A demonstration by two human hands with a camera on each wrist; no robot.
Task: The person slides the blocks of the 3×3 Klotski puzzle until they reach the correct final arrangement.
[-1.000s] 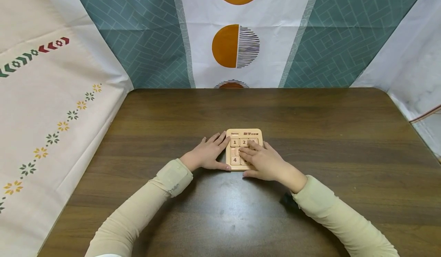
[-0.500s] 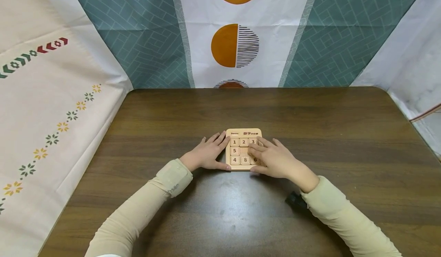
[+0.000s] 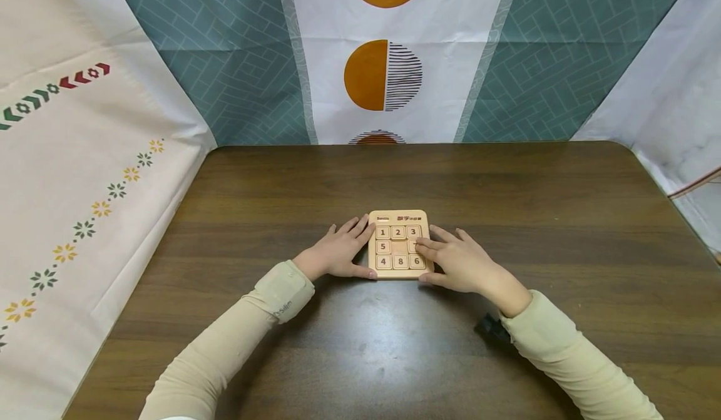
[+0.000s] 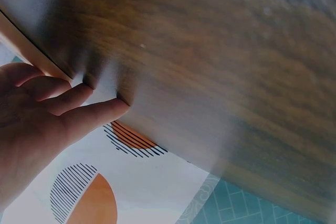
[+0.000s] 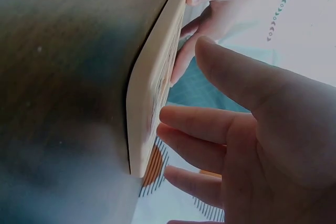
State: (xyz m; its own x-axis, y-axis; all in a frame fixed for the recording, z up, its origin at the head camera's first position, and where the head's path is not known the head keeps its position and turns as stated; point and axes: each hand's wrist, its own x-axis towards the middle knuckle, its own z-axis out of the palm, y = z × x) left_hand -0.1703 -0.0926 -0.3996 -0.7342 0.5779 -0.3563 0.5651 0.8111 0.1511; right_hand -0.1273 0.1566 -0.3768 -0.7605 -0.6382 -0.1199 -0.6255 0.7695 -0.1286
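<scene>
A square wooden number slide puzzle [image 3: 398, 275] lies flat on the table. Its top row reads 1, 2, 3; a tile marked 5 [image 3: 383, 246] sits at the middle left, and 4, 8, 6 fill the bottom row. The centre slot shows bare wood. My left hand [image 3: 340, 251] rests along the puzzle's left side, fingers spread, thumb at the near corner. My right hand [image 3: 462, 262] reaches in from the right with extended fingers, fingertips over the middle-right tile [image 3: 414, 245], mostly hiding its number. Its thumb lies near the lower right corner.
The brown wooden table [image 3: 281, 188] surrounds the puzzle. A patterned cloth [image 3: 332, 57] hangs behind its far edge, and an embroidered white cloth [image 3: 101, 176] covers the left side. A small black object [image 3: 492, 327] shows under the right cuff.
My right hand has moved rightward across the puzzle, uncovering the centre slot and the 3, 8 and 6 tiles. The 5 tile now sits fully at the left. My left hand has stayed put.
</scene>
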